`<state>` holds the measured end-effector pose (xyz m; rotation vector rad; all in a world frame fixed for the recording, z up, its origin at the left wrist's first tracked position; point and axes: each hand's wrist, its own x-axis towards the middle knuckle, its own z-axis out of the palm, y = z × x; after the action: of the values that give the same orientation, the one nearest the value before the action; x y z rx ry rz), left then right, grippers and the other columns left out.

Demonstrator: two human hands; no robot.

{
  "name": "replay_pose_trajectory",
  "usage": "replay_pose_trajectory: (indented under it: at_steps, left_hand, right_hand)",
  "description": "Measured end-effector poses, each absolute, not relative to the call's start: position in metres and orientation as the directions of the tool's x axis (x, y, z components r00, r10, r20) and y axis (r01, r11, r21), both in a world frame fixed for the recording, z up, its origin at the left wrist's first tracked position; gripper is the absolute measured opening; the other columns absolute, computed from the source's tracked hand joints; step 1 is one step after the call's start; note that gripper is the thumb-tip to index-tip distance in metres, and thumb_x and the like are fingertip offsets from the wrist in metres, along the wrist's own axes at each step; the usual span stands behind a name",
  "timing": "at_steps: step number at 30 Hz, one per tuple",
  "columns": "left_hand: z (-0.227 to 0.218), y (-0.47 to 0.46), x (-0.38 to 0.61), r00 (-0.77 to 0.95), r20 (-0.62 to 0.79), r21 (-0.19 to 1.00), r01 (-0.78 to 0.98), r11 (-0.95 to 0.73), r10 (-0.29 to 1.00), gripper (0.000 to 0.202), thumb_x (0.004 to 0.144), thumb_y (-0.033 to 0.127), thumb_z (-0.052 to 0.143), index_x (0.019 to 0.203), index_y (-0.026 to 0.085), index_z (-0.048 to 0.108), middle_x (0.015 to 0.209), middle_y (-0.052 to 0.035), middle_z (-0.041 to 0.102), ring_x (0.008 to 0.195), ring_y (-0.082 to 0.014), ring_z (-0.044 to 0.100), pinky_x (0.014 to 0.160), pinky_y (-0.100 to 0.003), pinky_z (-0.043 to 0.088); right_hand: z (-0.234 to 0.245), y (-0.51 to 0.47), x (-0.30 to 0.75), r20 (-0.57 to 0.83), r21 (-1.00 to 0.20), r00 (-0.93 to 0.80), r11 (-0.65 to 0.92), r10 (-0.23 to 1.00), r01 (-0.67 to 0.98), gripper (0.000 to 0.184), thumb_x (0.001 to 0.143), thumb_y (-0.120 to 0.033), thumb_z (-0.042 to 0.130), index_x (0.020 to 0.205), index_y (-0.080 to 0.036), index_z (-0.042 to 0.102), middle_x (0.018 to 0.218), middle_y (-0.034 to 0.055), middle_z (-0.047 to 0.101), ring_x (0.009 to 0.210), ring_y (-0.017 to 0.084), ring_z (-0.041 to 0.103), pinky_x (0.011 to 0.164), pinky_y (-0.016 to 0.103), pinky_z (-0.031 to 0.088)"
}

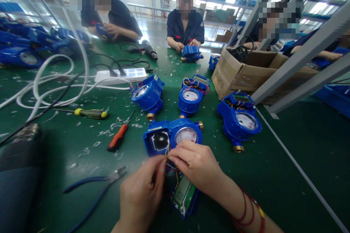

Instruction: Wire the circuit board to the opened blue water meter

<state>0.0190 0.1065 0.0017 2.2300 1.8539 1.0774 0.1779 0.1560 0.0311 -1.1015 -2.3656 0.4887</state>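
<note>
Directly in front of me lies a blue water meter (172,131) with its square housing open and a round dial showing. Thin coloured wires (170,164) run from it to a display module (183,194) with a green circuit board and a small screen. My left hand (144,185) pinches a wire between thumb and forefinger, just below the housing. Close against it, my right hand (198,162) also pinches wire, its fingertips nearly touching the left ones. The exact spot where the wires meet is hidden by the fingers.
Pliers (109,178), an orange screwdriver (118,137) and a yellow-handled screwdriver (90,113) lie to the left. More water meters (240,120) stand beyond my hands. A power strip (121,75), a heat gun (150,49) and a cardboard box (232,74) sit farther back. Co-workers (185,25) sit opposite.
</note>
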Motion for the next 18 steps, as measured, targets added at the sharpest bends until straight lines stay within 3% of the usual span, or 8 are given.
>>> replay_pose_trajectory:
  at_steps: [18]
  left_hand:
    - [0.0038, 0.1067, 0.0191, 0.04, 0.467, 0.464, 0.84, -0.283, 0.883, 0.016, 0.087, 0.028, 0.048, 0.089, 0.021, 0.062, 0.068, 0.0029, 0.07, 0.049, -0.0099, 0.063, 0.046, -0.018, 0.042]
  right_hand:
    - [0.0337, 0.1571, 0.1783, 0.272, -0.502, -0.565, 0.616, 0.779, 0.608, 0.017, 0.09, -0.026, 0.047, 0.089, -0.021, 0.064, 0.086, 0.0011, 0.066, 0.076, 0.013, 0.062, 0.07, 0.022, 0.047]
